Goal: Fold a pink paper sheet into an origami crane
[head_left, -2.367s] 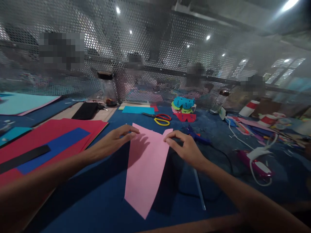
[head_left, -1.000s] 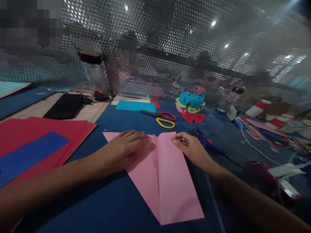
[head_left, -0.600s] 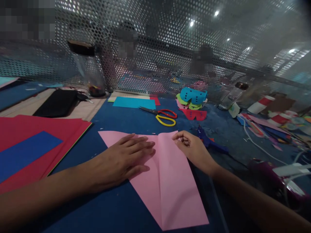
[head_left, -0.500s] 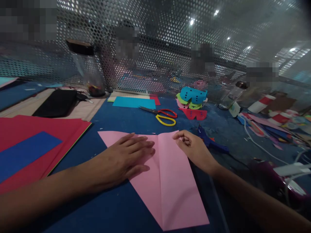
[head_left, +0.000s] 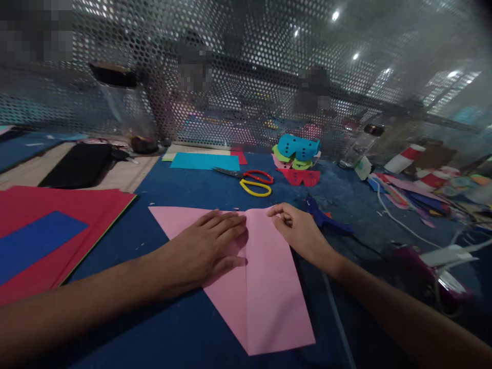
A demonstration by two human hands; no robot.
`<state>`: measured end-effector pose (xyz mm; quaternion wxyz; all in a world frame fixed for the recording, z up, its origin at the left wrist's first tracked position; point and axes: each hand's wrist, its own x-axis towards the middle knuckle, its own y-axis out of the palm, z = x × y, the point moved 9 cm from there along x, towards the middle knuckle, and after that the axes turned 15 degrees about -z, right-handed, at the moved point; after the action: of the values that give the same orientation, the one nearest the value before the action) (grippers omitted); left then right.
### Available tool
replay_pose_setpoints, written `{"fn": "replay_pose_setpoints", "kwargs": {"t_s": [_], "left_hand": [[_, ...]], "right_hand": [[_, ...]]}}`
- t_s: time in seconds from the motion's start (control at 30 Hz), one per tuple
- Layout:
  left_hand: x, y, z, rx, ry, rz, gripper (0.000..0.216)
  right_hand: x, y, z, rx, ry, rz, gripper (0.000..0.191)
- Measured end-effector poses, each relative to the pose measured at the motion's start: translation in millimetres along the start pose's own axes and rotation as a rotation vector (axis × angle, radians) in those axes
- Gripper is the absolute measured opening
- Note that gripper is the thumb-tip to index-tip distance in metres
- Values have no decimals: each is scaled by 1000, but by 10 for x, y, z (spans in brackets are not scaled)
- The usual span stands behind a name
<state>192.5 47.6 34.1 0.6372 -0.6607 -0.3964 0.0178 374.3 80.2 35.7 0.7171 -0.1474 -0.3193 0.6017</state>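
Observation:
A pink paper sheet [head_left: 265, 287] with a centre crease lies on the blue table cover [head_left: 192, 195] in front of me. My left hand [head_left: 203, 248] lies flat on the sheet's left half, fingers stretched out and reaching the crease. At the sheet's far right corner, my right hand [head_left: 300, 230] pinches the paper's edge with curled fingers.
Red-and-yellow scissors [head_left: 249, 182] lie beyond the sheet. Red and blue card sheets [head_left: 49, 230] are stacked at the left, a blue glue gun [head_left: 323, 218] and a purple tool with cables [head_left: 426, 271] at the right. A perforated metal screen [head_left: 246, 77] closes the far side, with people behind it.
The folded pink paper has been opened out flat. My left hand went from pinching its top to pressing flat on the left half; the right hand keeps the far right corner.

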Motion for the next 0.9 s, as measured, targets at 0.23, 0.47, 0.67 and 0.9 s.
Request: {"fn": "replay_pose_setpoints", "kwargs": {"t_s": [0.23,0.47,0.67,0.9], "left_hand": [[-18,29,2,43,-14,62,60],[-14,30,13,55,-10,47,58],[-9,35,17,48,-6,51,58],[19,32,37,46,-14,37,59]], "right_hand": [[12,27,-37,-22,50,38,19],[21,47,-62,-53,23,52,16],[11,69,-44,-126,14,74,19],[5,66,-11,-170,-6,82,20]]}}
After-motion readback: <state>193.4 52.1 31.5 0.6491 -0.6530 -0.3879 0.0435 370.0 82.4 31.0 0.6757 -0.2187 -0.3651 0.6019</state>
